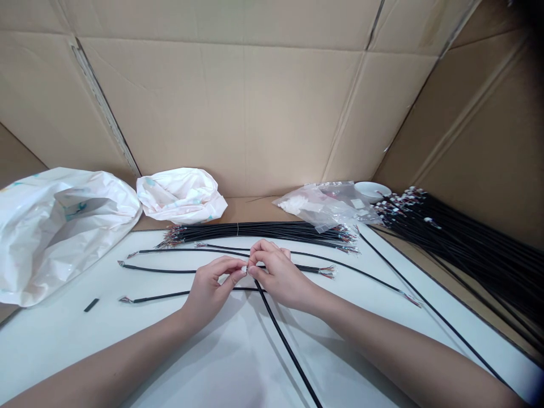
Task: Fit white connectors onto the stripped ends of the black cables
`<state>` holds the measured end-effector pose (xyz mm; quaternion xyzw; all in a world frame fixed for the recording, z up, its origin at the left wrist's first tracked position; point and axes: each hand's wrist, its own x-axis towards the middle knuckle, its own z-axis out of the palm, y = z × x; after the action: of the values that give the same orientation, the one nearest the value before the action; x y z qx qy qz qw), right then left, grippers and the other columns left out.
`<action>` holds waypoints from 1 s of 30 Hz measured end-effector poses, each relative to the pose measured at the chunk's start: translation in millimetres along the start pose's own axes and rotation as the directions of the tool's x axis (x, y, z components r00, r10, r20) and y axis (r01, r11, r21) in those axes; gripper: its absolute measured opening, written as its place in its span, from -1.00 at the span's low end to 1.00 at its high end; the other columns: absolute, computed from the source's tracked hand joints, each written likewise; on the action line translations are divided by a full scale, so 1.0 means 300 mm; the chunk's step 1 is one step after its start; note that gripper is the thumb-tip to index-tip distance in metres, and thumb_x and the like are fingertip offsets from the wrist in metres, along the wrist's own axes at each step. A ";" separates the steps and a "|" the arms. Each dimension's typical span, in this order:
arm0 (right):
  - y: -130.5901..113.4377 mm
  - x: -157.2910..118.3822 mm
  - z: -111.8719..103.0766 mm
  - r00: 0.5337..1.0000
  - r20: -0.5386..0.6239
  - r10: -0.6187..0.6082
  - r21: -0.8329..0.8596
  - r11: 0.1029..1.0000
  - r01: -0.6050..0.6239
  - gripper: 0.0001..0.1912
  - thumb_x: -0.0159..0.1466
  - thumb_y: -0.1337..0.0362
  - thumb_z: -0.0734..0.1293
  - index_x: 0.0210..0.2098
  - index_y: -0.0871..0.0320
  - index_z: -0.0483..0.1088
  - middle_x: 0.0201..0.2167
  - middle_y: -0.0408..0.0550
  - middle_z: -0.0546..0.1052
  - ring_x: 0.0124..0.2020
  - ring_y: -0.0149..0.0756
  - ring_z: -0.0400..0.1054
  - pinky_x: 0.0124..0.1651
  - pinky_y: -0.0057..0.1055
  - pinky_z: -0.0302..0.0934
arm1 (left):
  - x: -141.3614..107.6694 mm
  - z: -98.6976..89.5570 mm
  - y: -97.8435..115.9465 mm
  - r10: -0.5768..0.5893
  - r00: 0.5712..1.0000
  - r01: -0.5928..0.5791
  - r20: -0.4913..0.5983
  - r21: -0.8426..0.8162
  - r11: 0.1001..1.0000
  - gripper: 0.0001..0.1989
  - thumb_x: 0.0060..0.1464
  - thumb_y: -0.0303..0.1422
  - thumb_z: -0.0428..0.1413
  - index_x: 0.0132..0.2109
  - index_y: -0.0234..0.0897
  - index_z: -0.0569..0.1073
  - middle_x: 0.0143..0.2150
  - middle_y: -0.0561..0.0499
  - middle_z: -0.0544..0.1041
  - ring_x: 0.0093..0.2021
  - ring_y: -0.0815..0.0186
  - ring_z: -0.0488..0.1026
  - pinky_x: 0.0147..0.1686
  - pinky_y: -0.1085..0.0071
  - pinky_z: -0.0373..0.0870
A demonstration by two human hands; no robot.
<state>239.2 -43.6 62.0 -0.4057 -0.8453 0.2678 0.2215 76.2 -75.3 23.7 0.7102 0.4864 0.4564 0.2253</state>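
At the middle of the white table, my left hand (pixel 216 283) pinches a small white connector (pixel 244 270) between thumb and fingertips. Right beside it, my right hand (pixel 278 273) is closed on the end of a black cable (pixel 280 334), which runs down toward the front edge. The fingers hide the thin wires where the connector and cable meet. Behind and beneath my hands lie several loose black cables (pixel 164 271) with bare or connector-tipped ends. A tied bundle of black cables (pixel 276 230) lies farther back.
Two crumpled white plastic bags (pixel 181 195) stand at the back left. A clear bag of white connectors (pixel 327 204) and a white dish (pixel 373 191) are at the back right. A large pile of black cables (pixel 476 249) lies right. A short black piece (pixel 91 305) lies left. Cardboard walls (pixel 255 113) surround the table.
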 end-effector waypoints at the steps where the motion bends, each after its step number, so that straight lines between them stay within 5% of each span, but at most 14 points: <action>1: 0.000 0.001 -0.001 1.000 0.000 -0.004 0.000 1.000 0.004 -0.84 0.22 0.41 0.15 -0.48 0.21 0.25 -0.26 -0.11 0.32 -0.12 -0.33 0.17 -0.13 -0.28 -0.04 | -0.001 0.001 -0.002 -0.007 1.000 0.007 -0.003 -0.002 1.000 -0.84 0.07 -0.33 0.04 -0.28 -0.23 0.50 -0.28 -0.04 0.52 -0.27 0.28 0.42 -0.25 0.43 0.33; 9: 0.024 0.011 0.015 0.998 -0.068 -0.015 0.006 1.000 0.015 -0.88 0.22 0.36 0.18 -0.43 0.18 0.30 -0.27 -0.12 0.32 -0.13 -0.32 0.18 -0.13 -0.28 -0.06 | -0.008 0.021 -0.028 -0.189 0.982 0.183 0.000 -0.243 0.953 -0.83 0.05 -0.29 0.07 -0.24 -0.26 0.47 -0.27 -0.01 0.51 -0.28 0.34 0.45 -0.24 0.47 0.37; 18: 0.034 0.004 0.044 0.931 -0.289 -0.224 -0.225 0.961 0.161 -0.91 0.16 0.39 0.21 -0.45 0.19 0.32 -0.27 -0.09 0.34 -0.20 -0.34 0.19 -0.13 -0.26 -0.14 | -0.001 0.030 -0.029 -0.281 0.960 0.260 -0.003 -0.367 0.893 -0.83 0.00 -0.29 0.13 -0.25 -0.26 0.46 -0.27 0.01 0.52 -0.26 0.35 0.45 -0.22 0.49 0.38; 30: 0.032 0.011 0.050 0.973 -0.181 -0.142 -0.090 0.988 0.128 -0.90 0.21 0.42 0.14 -0.44 0.22 0.23 -0.26 -0.09 0.33 -0.20 -0.36 0.22 -0.19 -0.30 -0.08 | -0.001 0.026 -0.028 -0.278 0.960 0.261 0.022 -0.422 0.868 -0.83 0.00 -0.30 0.14 -0.24 -0.26 0.48 -0.29 0.04 0.54 -0.28 0.39 0.46 -0.25 0.56 0.39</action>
<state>233.9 -40.0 45.1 -0.3790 -0.8562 0.1796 0.3017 78.8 -71.0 13.5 0.5609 0.4749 0.5284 0.4250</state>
